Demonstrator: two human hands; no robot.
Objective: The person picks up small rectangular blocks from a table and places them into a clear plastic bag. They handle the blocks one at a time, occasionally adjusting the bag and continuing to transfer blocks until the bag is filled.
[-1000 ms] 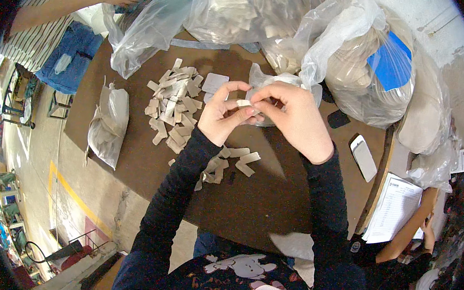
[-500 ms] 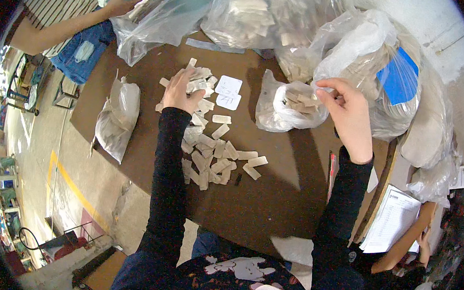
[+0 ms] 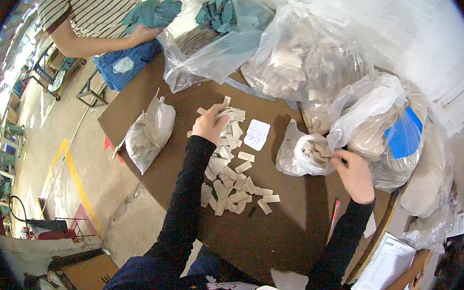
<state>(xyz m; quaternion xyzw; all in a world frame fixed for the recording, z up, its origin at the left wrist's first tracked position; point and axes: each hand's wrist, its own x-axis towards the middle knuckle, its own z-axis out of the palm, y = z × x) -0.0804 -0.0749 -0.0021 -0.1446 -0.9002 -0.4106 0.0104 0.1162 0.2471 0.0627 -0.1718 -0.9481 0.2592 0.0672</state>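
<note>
My left hand [image 3: 209,124] rests at the far end of a loose pile of pale, flat rectangular strips [image 3: 230,192], its fingers and thumb curled round some of them. My right hand [image 3: 354,176] is at the right rim of a small white plastic bag [image 3: 291,164], with thumb and forefinger pinched together. Whatever lies between those fingertips is too small to make out. More of the strips [image 3: 316,152] show in the bag's open mouth. A white card [image 3: 256,134] with handwriting lies between the pile and the bag.
A knotted, filled plastic bag [image 3: 150,135] stands at the brown table's [image 3: 268,239] left. Large clear bags [image 3: 311,58] fill the back and right. Across the table, a person in a striped shirt handles teal pieces [image 3: 154,13]. Another person's arm [image 3: 396,289] reaches toward papers [image 3: 384,266] at right.
The view has shifted, so the table sits lower and further right. My right hand has come down to the bag's rim. My left fingers have drawn in on the strips. The other person's hands now hold teal pieces.
</note>
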